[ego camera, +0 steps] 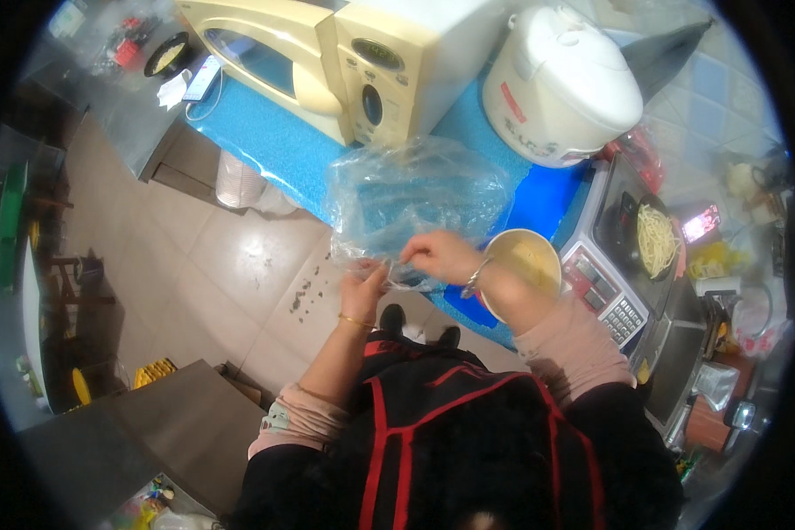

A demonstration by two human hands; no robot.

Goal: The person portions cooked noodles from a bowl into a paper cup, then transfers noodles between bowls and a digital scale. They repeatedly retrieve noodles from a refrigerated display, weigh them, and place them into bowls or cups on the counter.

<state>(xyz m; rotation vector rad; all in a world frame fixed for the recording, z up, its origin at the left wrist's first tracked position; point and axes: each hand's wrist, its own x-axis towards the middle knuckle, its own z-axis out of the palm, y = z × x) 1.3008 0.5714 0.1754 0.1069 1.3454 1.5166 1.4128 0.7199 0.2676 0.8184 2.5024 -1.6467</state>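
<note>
A large clear plastic bag [417, 192] lies spread over the front edge of the blue-covered counter [265, 142]. My left hand [364, 285] pinches the bag's near edge between thumb and fingers. Just right of it, my right hand [440, 255] is over the same edge with its fingers curled; whether they grip the film cannot be told. Beneath my right forearm stands a round tub [527, 248] with something pale yellow inside, partly hidden by the arm. A digital scale [593, 285] is to the right of the tub, with a black bowl of noodles [656, 242] on its dark platform.
A cream microwave [397, 73] and a white rice cooker [563, 93] stand behind the bag. A charging phone [202, 79] lies at the counter's left end, and another lit phone [701, 224] is beyond the noodles. Stacked containers [235, 182] sit below the counter. A dark tabletop [172, 424] is at lower left.
</note>
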